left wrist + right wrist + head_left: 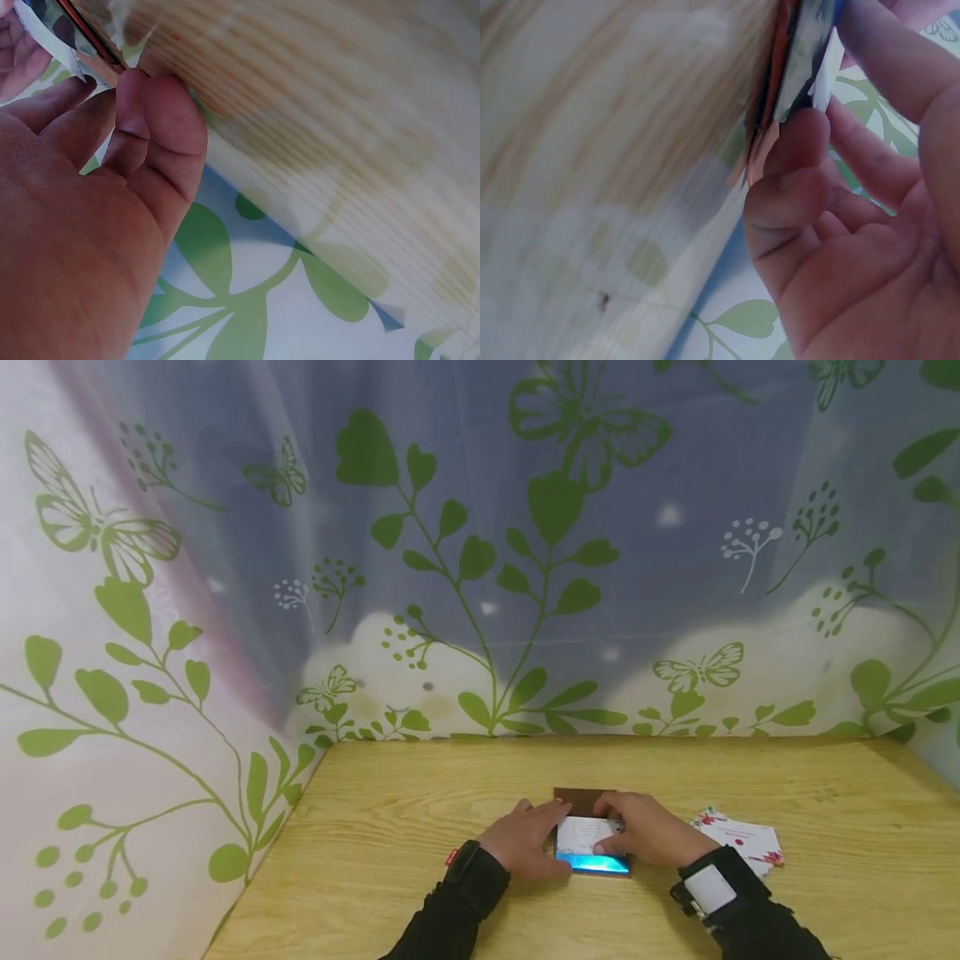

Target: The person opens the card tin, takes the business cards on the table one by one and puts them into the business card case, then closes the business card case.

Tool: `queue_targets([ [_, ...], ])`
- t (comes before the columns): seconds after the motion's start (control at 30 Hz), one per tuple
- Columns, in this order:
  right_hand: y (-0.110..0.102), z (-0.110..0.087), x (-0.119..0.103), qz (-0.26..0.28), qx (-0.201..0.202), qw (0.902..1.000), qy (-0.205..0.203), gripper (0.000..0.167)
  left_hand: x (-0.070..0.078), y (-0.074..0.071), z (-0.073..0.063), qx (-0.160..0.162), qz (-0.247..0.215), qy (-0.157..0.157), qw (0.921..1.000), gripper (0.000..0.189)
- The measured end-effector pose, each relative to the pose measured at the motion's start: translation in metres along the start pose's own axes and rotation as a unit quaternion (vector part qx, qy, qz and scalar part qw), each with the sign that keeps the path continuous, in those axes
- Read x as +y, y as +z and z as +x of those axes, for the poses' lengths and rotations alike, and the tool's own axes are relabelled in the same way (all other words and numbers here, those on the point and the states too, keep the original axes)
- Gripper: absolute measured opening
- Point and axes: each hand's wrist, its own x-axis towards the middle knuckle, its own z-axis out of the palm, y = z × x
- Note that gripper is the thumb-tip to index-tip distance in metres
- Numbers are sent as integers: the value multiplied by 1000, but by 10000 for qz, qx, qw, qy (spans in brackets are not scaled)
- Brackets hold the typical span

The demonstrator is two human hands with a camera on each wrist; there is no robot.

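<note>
A card holder (585,800) lies unfolded on the table, with a brown upper flap and a shiny metallic lower part that reflects blue. Over it is a white card (581,835) with printed text and floral corners. My left hand (527,839) grips the holder's left side, its fingers near the flap and its thumb by the lower edge. From the right, my right hand (648,831) pinches the white card, thumb on its face and fingers by its upper right corner. In the right wrist view the curled fingers (791,199) meet the holder's edge. Whether more cards lie beneath is hidden.
Several loose white cards (742,839) with red flowers lie to the right, partly behind my right wrist. The wood-grain table (420,785) ends at a curtain (480,568) printed with leaves and butterflies, which also hangs along the left side.
</note>
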Motion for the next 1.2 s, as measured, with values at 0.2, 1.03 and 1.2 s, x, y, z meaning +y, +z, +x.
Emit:
queue_targets([
  [0.2, 0, -1, 3, 98, -23, 9999, 49, 38, 1, 0, 0, -44, 88, -48, 9999, 79],
  [1.03, -6, -4, 5, 78, -334, 9951, -931, 6, 3, -3, 0, -98, 207, -70, 9997, 83],
  [1.2, -11, -6, 3, 163, -422, 9938, -1020, 8, 1, 0, 1, -105, 216, -25, 9997, 83],
])
